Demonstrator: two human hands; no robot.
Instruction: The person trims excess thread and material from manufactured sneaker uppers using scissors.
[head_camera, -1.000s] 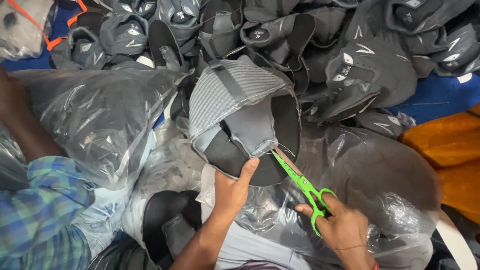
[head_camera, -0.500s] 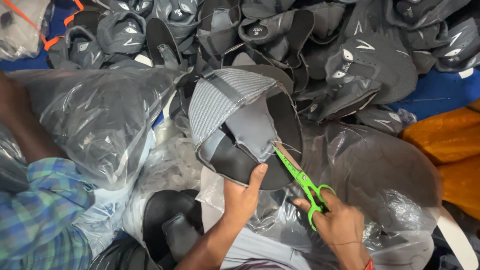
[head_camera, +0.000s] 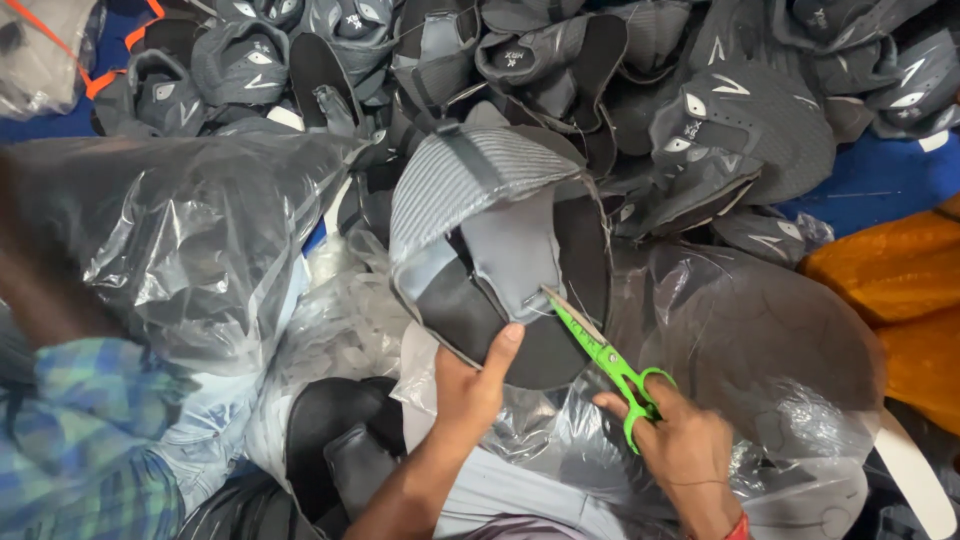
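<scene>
The left hand (head_camera: 468, 385) grips the grey shoe upper (head_camera: 495, 245) from below, thumb pressed on its dark lining. The right hand (head_camera: 680, 445), fingers closed through green scissors (head_camera: 605, 365), sets the blades, seemingly slightly parted, against the upper's edge beside that thumb.

shoe upper (head_camera: 480, 230): grey, fine ribbed stripes, black edge
scissors (head_camera: 610, 365): bright green handles
sleeve (head_camera: 70, 440): blue-green plaid
cloth (head_camera: 890, 270): orange
</scene>
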